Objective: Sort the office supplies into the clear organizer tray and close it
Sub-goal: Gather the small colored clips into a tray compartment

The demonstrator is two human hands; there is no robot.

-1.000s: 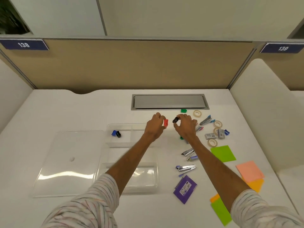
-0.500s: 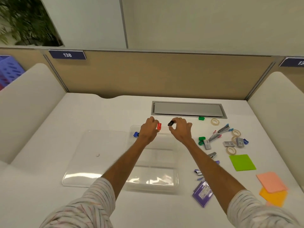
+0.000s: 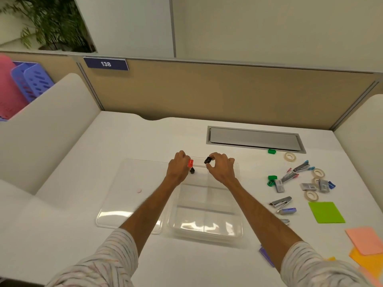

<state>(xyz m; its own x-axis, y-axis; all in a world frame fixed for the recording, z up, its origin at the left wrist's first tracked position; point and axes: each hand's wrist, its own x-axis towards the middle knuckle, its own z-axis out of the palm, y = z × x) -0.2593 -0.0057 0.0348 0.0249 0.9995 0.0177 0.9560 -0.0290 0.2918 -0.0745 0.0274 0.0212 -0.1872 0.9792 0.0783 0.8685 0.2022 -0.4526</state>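
Head view: both hands hover over the 12 o'clock end of the clear organizer tray (image 3: 196, 235), which sits open on the white desk (image 3: 145, 141) at the middle of the frame. The left hand (image 3: 178, 168) has its fingers curled and pinches a small red item (image 3: 190, 163). The right hand (image 3: 220, 168) pinches a small black item (image 3: 207, 160) between thumb and forefinger, with the other fingers bent. Both items are too small to name for certain. The two are held near each other but apart.

A second black item (image 3: 192, 170) lies in the tray's compartment at about 11 o'clock, just beside the left hand. The clear lid (image 3: 124, 195) lies flat on the desk at the tray's 9 o'clock, touching or overlapping its edge.

The remaining supplies are spread out at the tray's 2 to 4 o'clock:
- green pieces (image 3: 271, 181)
- tape rolls (image 3: 289, 156)
- staplers (image 3: 283, 203)
- staple boxes (image 3: 306, 186)
- a green sticky pad (image 3: 326, 212)
- a pink pad (image 3: 364, 240) lying over an orange one (image 3: 369, 264)

A purple packet (image 3: 266, 254) peeks out beside the right forearm at 5 o'clock. A grey cable hatch (image 3: 255, 138) is set into the desk at 1 o'clock. A sign reading 138 (image 3: 106, 64) hangs on the partition at 11 o'clock.
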